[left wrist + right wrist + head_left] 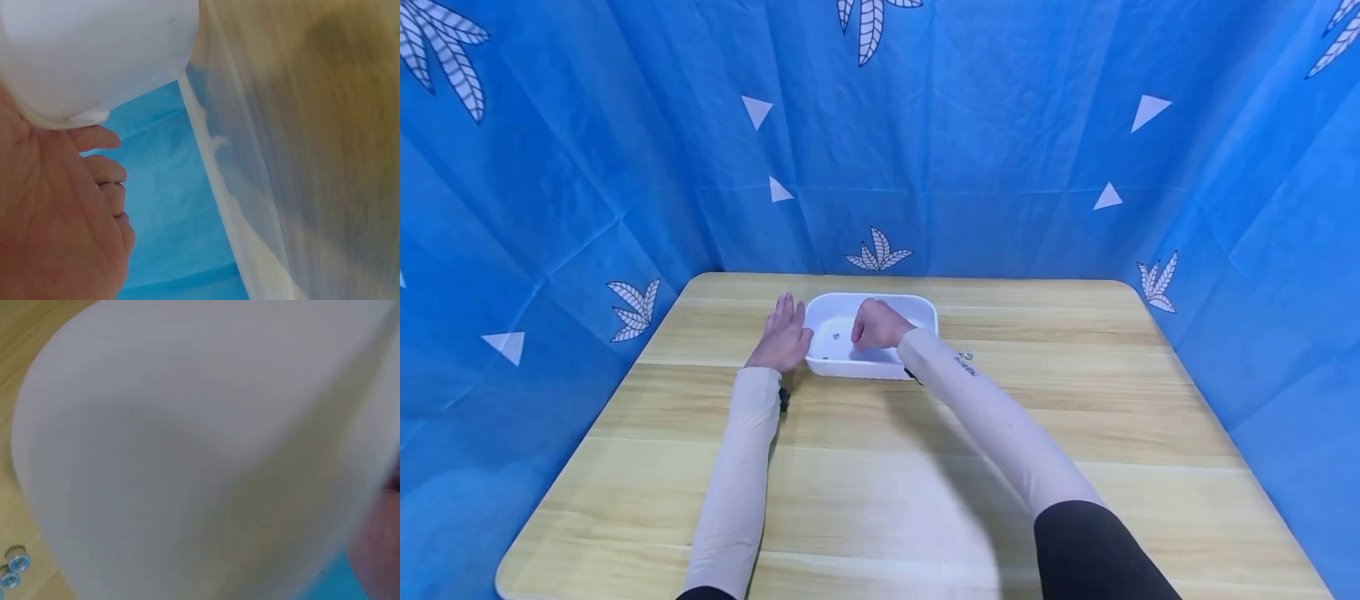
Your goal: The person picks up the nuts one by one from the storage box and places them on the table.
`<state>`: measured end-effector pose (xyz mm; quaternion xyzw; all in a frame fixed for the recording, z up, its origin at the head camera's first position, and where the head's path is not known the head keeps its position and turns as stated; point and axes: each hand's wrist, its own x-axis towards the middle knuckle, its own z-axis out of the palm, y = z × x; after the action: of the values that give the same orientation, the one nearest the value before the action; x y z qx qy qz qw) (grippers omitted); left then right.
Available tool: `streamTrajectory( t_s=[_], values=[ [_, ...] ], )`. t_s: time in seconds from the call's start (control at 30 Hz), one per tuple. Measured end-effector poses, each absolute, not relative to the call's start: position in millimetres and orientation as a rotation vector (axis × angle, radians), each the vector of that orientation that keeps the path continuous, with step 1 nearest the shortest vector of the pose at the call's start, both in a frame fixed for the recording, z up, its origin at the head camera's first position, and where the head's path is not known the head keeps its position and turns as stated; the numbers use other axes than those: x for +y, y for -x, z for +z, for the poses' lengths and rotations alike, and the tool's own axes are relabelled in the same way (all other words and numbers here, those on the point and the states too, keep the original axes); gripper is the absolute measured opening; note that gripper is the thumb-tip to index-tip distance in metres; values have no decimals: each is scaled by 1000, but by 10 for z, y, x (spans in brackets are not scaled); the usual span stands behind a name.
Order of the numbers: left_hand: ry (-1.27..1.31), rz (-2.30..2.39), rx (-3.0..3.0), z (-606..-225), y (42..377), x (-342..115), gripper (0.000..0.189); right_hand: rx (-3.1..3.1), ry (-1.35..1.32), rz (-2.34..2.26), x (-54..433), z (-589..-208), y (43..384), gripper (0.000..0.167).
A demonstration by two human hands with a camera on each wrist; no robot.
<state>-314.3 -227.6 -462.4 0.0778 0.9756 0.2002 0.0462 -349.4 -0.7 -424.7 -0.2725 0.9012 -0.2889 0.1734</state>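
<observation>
A white rectangular tray stands near the far side of the wooden table. My left hand is at its left end with fingers extended and thumb by the rim; the left wrist view shows the palm against the tray's wall. Over the tray's inside, my right hand points down with bent fingers, and whether they pinch anything is hidden. A small silver piece lies on the tray floor, with another by the near wall.
Several small round metal pieces with a central hole lie on the table just right of the tray, partly behind my right sleeve. Blue patterned cloth rises beyond the table's back edge and along both sides.
</observation>
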Motion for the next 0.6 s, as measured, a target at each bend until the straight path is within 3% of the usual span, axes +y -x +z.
streamTrajectory(
  t_s=[0.6],
  values=[
    [-256, 611, 2962, -4614, 3169, -2285, 68, 2585, 738, -778, 310, -4178, 3484, 10]
  ],
)
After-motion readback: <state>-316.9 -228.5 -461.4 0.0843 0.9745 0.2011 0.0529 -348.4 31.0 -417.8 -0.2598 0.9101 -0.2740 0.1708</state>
